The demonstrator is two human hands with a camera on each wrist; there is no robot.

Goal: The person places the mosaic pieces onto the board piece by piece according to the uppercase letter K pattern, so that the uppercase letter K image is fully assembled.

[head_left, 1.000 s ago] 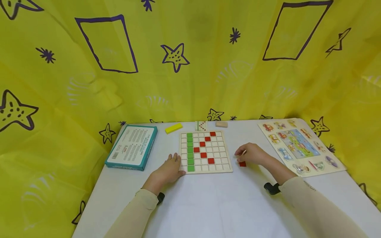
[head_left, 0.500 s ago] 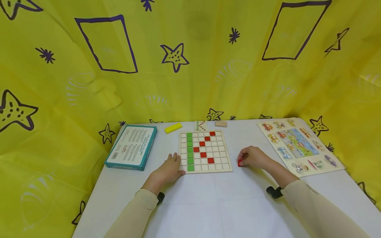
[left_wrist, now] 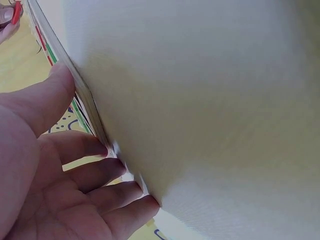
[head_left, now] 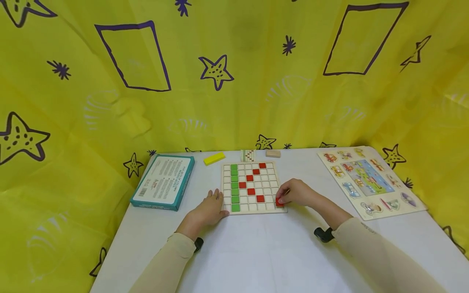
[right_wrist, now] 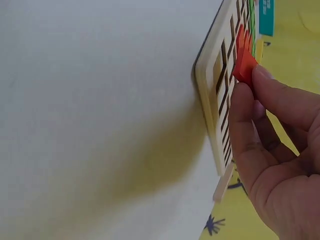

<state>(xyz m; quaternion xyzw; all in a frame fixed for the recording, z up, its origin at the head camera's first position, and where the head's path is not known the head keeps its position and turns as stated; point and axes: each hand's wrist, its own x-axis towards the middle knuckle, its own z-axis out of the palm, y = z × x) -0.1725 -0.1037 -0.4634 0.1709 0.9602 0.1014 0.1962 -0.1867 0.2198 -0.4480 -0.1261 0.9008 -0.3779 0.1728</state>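
A square wooden grid board (head_left: 256,212) lies on the white table, with a column of green tiles (head_left: 235,185) near its left side and several red tiles (head_left: 250,178) in slanting lines. My right hand (head_left: 297,192) pinches a red square tile (head_left: 279,202) between thumb and fingers over the board's lower right corner. In the right wrist view that tile (right_wrist: 245,65) is tilted above the grid cells. On the left, my left hand (head_left: 207,209) rests against the board's edge, fingers loosely extended; the left wrist view has the thumb and fingertips at the board's side (left_wrist: 90,100).
Behind the board are a small pattern card (head_left: 248,155), a yellow block (head_left: 214,158) and a plain wooden block (head_left: 272,153). A teal box (head_left: 163,181) lies at the left, a wooden picture puzzle (head_left: 357,201) at the right. A yellow patterned curtain (head_left: 234,114) hangs behind.
My right hand has picked up the red tile from the table right of the board and carried it left over the lower right corner. The left hand stays in place.
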